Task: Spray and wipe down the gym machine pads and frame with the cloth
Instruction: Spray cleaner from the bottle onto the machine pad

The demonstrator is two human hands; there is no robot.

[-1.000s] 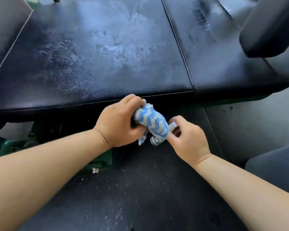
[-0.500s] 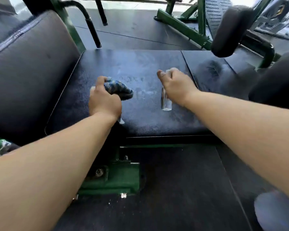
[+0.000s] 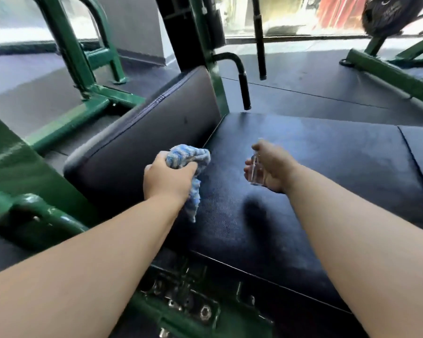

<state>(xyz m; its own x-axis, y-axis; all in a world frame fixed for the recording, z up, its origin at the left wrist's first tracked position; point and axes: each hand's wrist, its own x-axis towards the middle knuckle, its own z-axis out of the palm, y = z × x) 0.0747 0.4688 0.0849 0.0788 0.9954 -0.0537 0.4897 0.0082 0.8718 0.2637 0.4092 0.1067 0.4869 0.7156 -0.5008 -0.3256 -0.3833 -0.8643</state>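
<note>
Fingers (image 3: 187, 168) of my left hand (image 3: 167, 182) clench a bunched blue-and-white cloth (image 3: 188, 156) above the near-left part of the black seat pad (image 3: 315, 172), a loose tail hanging toward it. Whether the cloth touches the vinyl I cannot tell. My right hand (image 3: 275, 167) hovers over the middle of the seat pad, curled round a small clear spray bottle (image 3: 255, 173) held upright.

Seen from the head camera, the job looks partway through. The seat pad carries a faint dull haze toward its far edge, which suggests it has had spray and cloth. The tilted back pad (image 3: 144, 132), rising from the seat pad's left edge, shows a dark speck and looks the likely next target. The green frame (image 3: 66, 123), left of and beneath the seat pad, with its bolted plate (image 3: 200, 311) under the near edge, appears yet to be wiped.

Beyond the seat pad lie dark rubber flooring (image 3: 327, 91), a black handle (image 3: 242, 79) and a bright window (image 3: 291, 23).
</note>
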